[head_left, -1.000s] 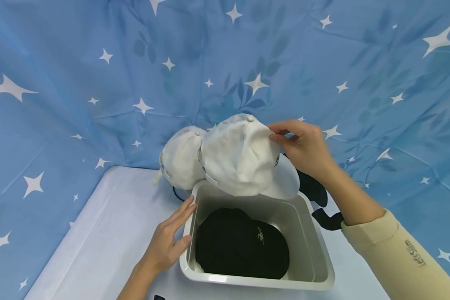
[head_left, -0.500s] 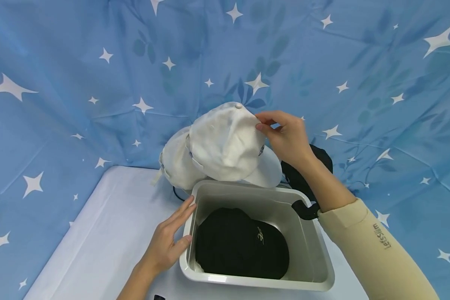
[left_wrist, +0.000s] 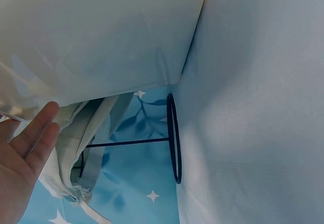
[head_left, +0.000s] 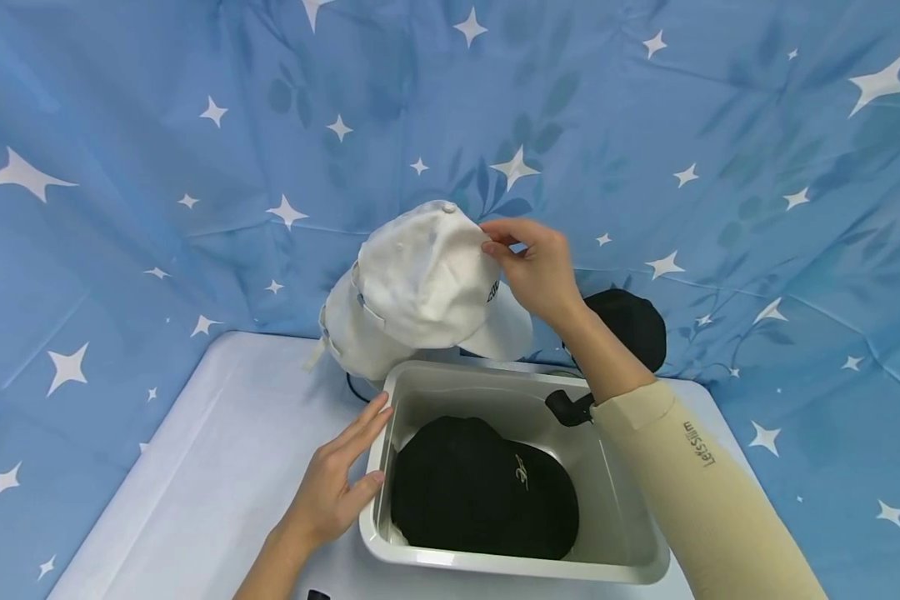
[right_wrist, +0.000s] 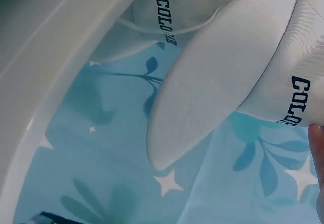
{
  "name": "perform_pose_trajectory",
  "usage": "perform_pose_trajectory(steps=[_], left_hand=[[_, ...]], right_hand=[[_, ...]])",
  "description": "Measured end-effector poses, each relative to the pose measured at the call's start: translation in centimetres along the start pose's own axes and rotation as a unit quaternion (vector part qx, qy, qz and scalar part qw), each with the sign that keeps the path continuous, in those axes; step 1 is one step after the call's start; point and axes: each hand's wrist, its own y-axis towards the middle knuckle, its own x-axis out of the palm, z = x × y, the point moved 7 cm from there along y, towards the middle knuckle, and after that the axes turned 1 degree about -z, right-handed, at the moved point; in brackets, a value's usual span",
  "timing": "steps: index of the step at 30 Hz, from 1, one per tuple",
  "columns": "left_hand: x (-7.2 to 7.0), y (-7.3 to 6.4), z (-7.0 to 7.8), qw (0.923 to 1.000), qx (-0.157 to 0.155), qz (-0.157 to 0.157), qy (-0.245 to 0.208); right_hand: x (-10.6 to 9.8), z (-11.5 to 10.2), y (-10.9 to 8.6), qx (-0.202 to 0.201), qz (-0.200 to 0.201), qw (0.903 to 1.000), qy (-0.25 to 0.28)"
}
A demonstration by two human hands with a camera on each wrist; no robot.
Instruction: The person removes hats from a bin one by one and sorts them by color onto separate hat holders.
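Note:
My right hand (head_left: pixel 534 267) pinches the crown of a white baseball cap (head_left: pixel 420 275) between thumb and fingers, holding it above the far rim of a light grey plastic bin (head_left: pixel 525 568). In the right wrist view this cap's brim (right_wrist: pixel 217 82) and dark lettering show, with one fingertip at its edge. Behind and left of it is another white cap (head_left: pixel 352 342), partly covered by the held one. My left hand (head_left: pixel 333 483) rests on the bin's left rim, fingers extended. Inside the bin lies a black cap (head_left: pixel 450 492) with a small light emblem.
Another black cap (head_left: pixel 630 329) stands at the back right, beyond the bin. A thin black stand with a rod (left_wrist: pixel 126 144) and ring base is under the rear white cap. The white table (head_left: pixel 217 467) meets a blue star-printed curtain (head_left: pixel 270 125) behind.
My right hand has carried the white cap left and somewhat upward, so it now overlaps more of the rear white cap. The back black cap has come into fuller view. My left hand stays put.

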Motion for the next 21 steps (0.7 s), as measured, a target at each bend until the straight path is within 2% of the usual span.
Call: perform_pose_trajectory(steps=[7,11,15,21], left_hand=[[0.0,0.0,0.1,1.0000,0.001,0.001,0.003],[0.0,0.1,0.1,1.0000,-0.001,0.001,0.004],[0.0,0.1,0.0,0.9999,-0.011,-0.001,0.001],[-0.1,0.1,0.0,1.0000,-0.005,0.003,0.006]], right_hand=[[1.9,1.2,0.2,-0.009,0.009,0.9999,0.011],[3.1,1.8,0.2,-0.001,0.009,0.9997,0.021],[4.3,2.5,0.2,0.013,-0.001,0.9995,0.028],[5.6,3.0,0.3,0.020,-0.018,0.9994,0.023]])
